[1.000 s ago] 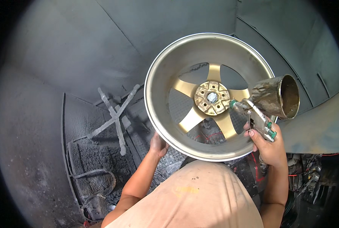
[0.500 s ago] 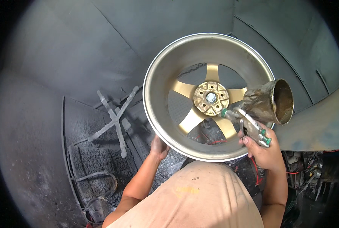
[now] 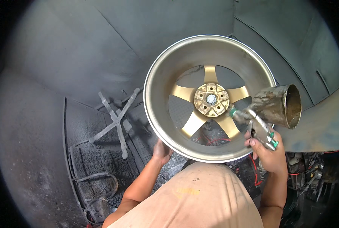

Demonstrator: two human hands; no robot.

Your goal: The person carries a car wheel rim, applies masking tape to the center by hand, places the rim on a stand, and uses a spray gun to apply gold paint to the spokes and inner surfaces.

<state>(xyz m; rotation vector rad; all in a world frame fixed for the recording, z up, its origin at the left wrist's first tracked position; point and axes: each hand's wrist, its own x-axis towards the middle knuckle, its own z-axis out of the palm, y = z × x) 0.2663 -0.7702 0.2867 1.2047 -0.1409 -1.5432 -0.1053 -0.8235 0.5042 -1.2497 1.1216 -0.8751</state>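
A large wheel rim (image 3: 160, 60), silver inside with five gold spokes, is held upturned in front of my torso. My left hand (image 3: 161, 151) grips its lower-left edge, fingers partly hidden behind it. In my right hand (image 3: 264, 152) is a metal spray gun (image 3: 260, 129) with green fittings and a paint-stained cup (image 3: 276, 104). The gun's nozzle points into the right side of the wheel, over the gold spokes near the hub (image 3: 217, 106).
Grey-coated booth walls (image 3: 82, 45) surround the wheel. A crusted X-shaped stand (image 3: 117, 121) is at the left, with hoses (image 3: 97, 176) below it. A curved panel (image 3: 314, 125) is at the right, above cluttered equipment (image 3: 310, 174) with red lines.
The spray gun in my right hand dipped down-left, then shifted rightward, sitting lower than a second ago. The wheel and my left hand have moved slightly down.
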